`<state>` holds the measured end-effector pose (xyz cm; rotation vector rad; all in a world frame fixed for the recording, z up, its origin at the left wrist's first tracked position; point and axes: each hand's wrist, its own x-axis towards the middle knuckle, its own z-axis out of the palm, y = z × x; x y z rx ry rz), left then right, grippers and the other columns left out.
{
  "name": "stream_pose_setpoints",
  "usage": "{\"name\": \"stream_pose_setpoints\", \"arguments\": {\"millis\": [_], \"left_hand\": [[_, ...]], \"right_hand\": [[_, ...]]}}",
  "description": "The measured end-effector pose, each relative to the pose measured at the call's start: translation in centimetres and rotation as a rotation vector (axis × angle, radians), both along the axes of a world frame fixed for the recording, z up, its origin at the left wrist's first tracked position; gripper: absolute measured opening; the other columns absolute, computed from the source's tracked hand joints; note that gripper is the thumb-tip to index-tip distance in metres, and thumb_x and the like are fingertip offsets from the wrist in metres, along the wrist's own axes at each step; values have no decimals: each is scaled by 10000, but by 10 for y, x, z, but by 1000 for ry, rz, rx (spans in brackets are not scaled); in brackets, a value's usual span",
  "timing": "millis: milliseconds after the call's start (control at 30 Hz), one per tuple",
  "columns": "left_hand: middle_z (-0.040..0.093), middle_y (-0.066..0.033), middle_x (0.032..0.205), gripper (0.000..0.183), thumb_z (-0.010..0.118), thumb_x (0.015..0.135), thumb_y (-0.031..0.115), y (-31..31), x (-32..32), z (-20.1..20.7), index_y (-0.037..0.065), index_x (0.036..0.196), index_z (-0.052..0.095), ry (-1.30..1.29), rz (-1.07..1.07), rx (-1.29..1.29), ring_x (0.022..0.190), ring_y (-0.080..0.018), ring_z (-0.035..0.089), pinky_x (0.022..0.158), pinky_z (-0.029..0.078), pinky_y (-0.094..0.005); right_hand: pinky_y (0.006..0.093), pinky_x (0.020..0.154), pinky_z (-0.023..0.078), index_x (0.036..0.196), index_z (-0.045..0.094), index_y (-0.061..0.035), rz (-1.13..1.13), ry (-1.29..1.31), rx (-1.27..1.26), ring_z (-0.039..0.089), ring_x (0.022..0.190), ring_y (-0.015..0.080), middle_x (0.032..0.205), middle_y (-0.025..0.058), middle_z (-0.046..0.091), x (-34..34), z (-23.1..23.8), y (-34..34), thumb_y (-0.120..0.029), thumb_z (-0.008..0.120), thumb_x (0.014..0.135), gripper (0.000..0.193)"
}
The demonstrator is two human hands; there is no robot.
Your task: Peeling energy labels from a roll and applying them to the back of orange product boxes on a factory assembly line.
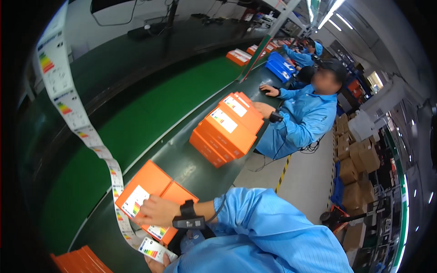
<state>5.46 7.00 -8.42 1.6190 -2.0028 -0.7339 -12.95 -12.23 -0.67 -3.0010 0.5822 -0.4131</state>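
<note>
Two orange boxes (150, 175) lie side by side on the dark bench at lower centre. My right hand (157, 210), in a blue sleeve with a black wrist device, rests on them. Its fingers are spread and bent over a white label (135, 200) on the left box. A second white label (158, 231) shows below that hand. At the lower edge my left hand (157, 265), mostly out of view, grips a label (154, 249) with coloured bars. A long strip of such labels (86, 129) hangs from the upper left and curves down beside the boxes toward this hand.
A stack of orange boxes (225, 127) stands farther along the bench, touched by a co-worker in blue (296, 118). More orange boxes (82, 260) lie at lower left. The green conveyor belt (150, 123) runs along the left side. A blue bin (280, 67) is farther off.
</note>
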Motion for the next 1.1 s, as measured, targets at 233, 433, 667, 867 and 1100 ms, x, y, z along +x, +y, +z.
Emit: {"name": "stream_pose_setpoints", "arguments": {"millis": [233,433,667,867,1100], "left_hand": [[545,-206,1112,356,515,871,226,-19,16,-35,-31,1116,525,-184,-326,-244,1047,-332,510,926,379,-422],[594,-226,1002,313,573,836,232,-5,-19,-4,-22,1014,607,-10,166,-196,948,-342,567,826,445,-404],[540,-269,1073,309,372,888,-19,-56,-47,41,-73,1170,487,785,830,141,937,-318,528,848,422,-390],[546,-177,1085,505,431,901,339,-111,-71,3,-72,1193,470,1269,836,54,946,-232,554,843,425,-328],[559,-168,1036,528,396,929,383,-106,-63,-14,-100,1130,468,1219,942,138,852,-209,578,724,471,-302]], "right_hand": [[613,995,192,1250,418,-189,-45,-86,196,227,1308,332,1367,176,293,-8,-28,9,-367,583,785,524],[598,1008,176,1394,217,-152,-474,81,247,133,1331,372,1438,198,130,-60,-18,-42,-459,557,793,756],[395,1033,265,1399,79,-12,-570,-362,932,296,1262,364,1413,257,167,-67,-56,-56,-417,522,848,815],[325,1015,300,1394,94,11,-549,-463,1310,365,1243,267,1347,217,352,-67,-58,-60,-446,509,867,812],[318,1031,271,1401,85,-2,-510,-507,1363,294,1285,251,1399,189,276,-61,-57,-58,-388,481,901,745]]}}
